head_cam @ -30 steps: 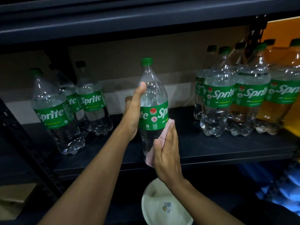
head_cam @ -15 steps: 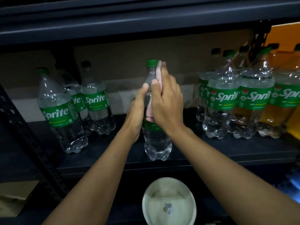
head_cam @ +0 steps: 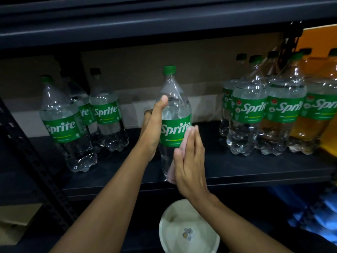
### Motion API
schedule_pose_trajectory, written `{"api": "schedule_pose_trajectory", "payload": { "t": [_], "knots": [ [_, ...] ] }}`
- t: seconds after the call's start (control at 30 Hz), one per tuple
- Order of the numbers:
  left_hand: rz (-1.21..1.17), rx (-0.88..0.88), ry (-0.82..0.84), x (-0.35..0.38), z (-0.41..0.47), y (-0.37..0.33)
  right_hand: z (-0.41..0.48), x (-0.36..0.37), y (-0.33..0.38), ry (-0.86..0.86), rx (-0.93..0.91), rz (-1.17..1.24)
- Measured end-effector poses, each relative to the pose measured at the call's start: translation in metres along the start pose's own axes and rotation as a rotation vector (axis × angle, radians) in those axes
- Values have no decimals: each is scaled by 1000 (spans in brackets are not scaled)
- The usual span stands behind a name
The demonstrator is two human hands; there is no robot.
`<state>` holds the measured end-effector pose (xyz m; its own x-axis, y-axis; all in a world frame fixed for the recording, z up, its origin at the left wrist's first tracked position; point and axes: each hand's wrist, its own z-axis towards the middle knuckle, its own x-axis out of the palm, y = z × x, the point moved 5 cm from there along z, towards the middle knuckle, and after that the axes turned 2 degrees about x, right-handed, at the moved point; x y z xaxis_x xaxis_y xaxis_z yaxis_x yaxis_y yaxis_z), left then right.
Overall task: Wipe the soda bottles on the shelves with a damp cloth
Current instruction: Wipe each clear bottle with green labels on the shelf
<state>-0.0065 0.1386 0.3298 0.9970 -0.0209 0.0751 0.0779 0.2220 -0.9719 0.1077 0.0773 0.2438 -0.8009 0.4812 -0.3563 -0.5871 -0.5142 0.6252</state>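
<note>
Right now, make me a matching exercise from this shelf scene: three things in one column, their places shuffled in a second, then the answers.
Things:
1. pale pink cloth
2. round white bowl
3. left hand

Places:
A. below the front edge of the dark metal shelf
B. grips the left side of the clear green-capped Sprite bottle
C. pressed on that bottle by the flat right hand

Pairs: 1-C, 2-A, 3-B.

Sprite bottle (head_cam: 173, 114): clear, green cap, upright | pink cloth (head_cam: 184, 143): pressed against its lower side
</note>
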Motion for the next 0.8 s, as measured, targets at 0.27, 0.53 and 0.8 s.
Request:
{"api": "schedule_pose_trajectory", "payload": {
  "t": [0.27,0.53,0.8],
  "knots": [
    [-57,54,73,2,-37,39,110,-32,58,-13,-1,139],
    [-30,41,-123,5,-31,51,71,-5,13,-20,215,499],
    [-268,-174,-252,13,-49,46,14,-27,-14,234,218,208]
  ]
}}
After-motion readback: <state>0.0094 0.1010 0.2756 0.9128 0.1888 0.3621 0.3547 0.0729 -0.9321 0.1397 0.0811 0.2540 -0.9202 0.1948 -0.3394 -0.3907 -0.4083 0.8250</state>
